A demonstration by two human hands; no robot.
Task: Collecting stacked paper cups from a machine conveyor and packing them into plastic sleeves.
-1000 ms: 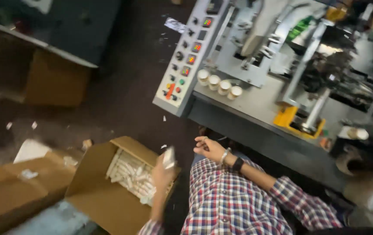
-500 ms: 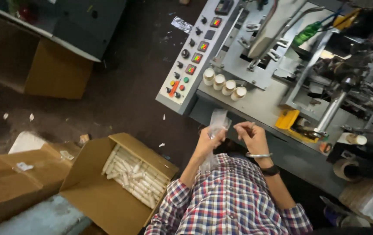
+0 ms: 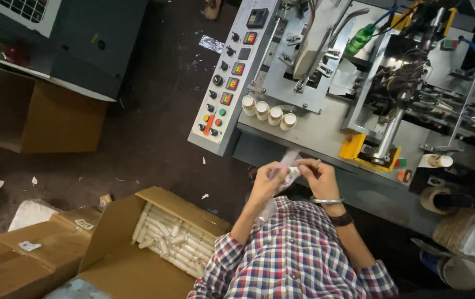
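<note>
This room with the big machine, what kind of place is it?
Probably a small factory or workshop. A big metal machine has a panel of buttons and knobs, paper cups stand on it, and an open cardboard box holds stacked white cups.

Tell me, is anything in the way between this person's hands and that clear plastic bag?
Nothing visible is. Both the left hand and the right hand already grip the clear plastic bag, held up in front of the grey machine, clear of the open cardboard box.

Open brown carton — lower left
</note>
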